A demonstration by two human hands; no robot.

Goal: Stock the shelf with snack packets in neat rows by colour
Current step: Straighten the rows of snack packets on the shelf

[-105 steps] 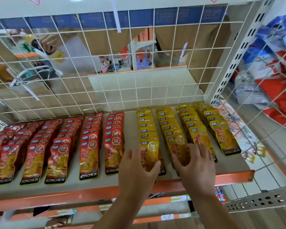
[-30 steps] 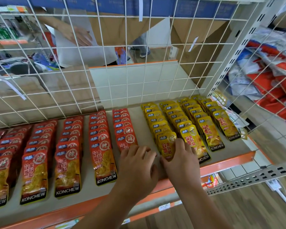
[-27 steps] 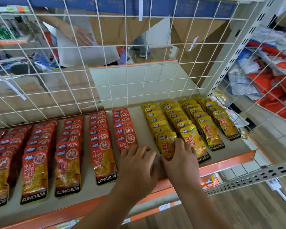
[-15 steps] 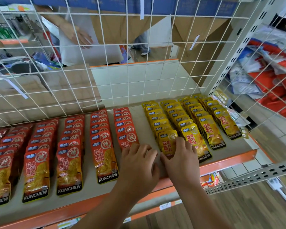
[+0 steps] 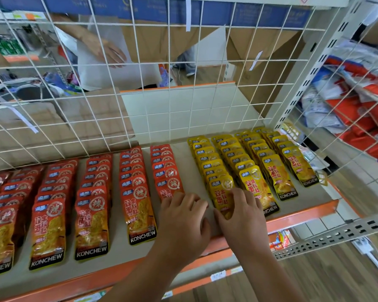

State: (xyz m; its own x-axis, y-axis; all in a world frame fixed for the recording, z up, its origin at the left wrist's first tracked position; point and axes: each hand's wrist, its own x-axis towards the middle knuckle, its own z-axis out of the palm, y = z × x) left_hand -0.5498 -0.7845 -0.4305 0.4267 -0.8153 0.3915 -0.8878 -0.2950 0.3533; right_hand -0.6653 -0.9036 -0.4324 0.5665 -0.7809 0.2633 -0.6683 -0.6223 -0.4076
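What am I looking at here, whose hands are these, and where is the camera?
No machine here: a person wears one camera on the head, looking down at their own hands. The shelf holds rows of red packets on the left and yellow packets on the right. The left hand rests, fingers relaxed, over the front of the rightmost red row. The right hand pinches the front yellow packet of the leftmost yellow row. Behind stands a white wire grid.

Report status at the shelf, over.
Left hand open, resting by the rightmost red foil packet row. Right hand gripping front yellow foil snack packet. Nothing in the way on the grey shelf board.
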